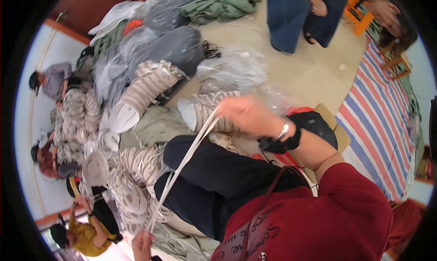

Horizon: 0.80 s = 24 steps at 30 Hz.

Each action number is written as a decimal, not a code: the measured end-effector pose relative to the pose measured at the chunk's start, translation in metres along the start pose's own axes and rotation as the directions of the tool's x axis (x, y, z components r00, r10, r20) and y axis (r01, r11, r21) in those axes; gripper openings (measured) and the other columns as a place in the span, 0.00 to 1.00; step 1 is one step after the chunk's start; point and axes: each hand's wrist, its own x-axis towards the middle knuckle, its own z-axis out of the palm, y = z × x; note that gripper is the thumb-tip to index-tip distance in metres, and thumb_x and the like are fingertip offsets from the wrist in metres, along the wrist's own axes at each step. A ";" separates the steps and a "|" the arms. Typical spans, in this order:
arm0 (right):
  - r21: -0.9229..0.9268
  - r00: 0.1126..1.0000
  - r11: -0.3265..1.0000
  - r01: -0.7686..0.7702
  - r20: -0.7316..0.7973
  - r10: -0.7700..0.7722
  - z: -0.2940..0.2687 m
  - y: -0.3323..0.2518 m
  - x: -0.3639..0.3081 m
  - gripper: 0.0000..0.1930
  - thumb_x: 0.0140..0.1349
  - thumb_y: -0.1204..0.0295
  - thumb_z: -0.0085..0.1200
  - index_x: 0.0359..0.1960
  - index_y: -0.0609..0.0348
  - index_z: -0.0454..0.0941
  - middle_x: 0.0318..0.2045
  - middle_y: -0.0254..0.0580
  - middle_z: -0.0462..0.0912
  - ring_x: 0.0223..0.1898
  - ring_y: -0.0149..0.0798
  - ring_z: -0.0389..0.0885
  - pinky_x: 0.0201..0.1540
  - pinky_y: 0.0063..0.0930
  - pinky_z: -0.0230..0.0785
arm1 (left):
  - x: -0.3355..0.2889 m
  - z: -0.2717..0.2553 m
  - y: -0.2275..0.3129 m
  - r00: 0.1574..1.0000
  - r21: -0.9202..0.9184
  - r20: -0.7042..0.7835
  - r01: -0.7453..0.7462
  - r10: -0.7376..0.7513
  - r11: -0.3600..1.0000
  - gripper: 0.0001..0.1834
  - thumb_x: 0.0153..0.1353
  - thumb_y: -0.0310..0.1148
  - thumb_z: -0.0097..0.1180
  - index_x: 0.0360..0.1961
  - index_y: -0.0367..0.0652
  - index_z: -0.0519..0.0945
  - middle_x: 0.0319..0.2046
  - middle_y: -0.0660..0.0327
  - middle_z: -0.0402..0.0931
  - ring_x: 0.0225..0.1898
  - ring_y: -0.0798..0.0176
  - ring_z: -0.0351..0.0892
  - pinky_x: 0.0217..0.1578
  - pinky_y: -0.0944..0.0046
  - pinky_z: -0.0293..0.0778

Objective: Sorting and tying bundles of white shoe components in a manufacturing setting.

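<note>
A pale shoelace (pixel 183 163), looking doubled into strands, stretches across my dark-trousered knees between my two hands. My right hand (pixel 248 115), blurred by motion and wearing a bracelet and a black wristband, pinches its upper end. At the bottom edge my left hand (pixel 142 245) has its fingers closed on the lower end. Beside my knees lies a heap of beige laced pieces that look like shoe uppers (pixel 132 186). Another stack of them (pixel 207 108) sits just left of my right hand.
A longer stack of beige pieces (pixel 148 88) leans by grey plastic-wrapped bundles (pixel 168 47). Clear plastic bags (pixel 234 67) lie on the floor. A black bag (pixel 314 126) rests by my right arm, near a striped sheet (pixel 375 120). Several people sit around, one in jeans (pixel 287 20).
</note>
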 end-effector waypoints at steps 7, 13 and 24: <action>-0.088 0.934 0.965 -0.246 -0.288 0.211 -0.052 0.028 0.026 0.12 0.67 0.66 0.45 0.36 0.57 0.80 0.20 0.24 0.71 0.20 0.18 0.64 0.22 0.17 0.58 | -0.047 -0.053 -0.058 0.891 -0.022 -0.355 0.293 -0.282 0.956 0.16 0.66 0.36 0.43 0.22 0.40 0.74 0.14 0.71 0.60 0.17 0.78 0.57 0.18 0.74 0.52; -0.095 0.939 0.981 -0.168 -0.318 0.130 -0.073 0.013 0.043 0.11 0.67 0.68 0.46 0.36 0.59 0.79 0.19 0.21 0.66 0.20 0.16 0.60 0.21 0.14 0.53 | -0.059 -0.089 -0.099 0.793 -0.039 -0.561 0.262 -0.238 0.964 0.19 0.69 0.39 0.41 0.22 0.41 0.72 0.15 0.71 0.59 0.18 0.78 0.55 0.19 0.74 0.51; -0.345 0.999 0.939 -0.006 0.042 0.022 -0.063 0.012 0.084 0.07 0.60 0.73 0.53 0.35 0.63 0.79 0.22 0.34 0.77 0.22 0.27 0.70 0.25 0.21 0.61 | 0.017 -0.201 -0.154 0.570 0.524 -0.821 0.762 -0.013 0.380 0.15 0.61 0.40 0.47 0.36 0.39 0.77 0.32 0.53 0.78 0.39 0.46 0.75 0.39 0.52 0.69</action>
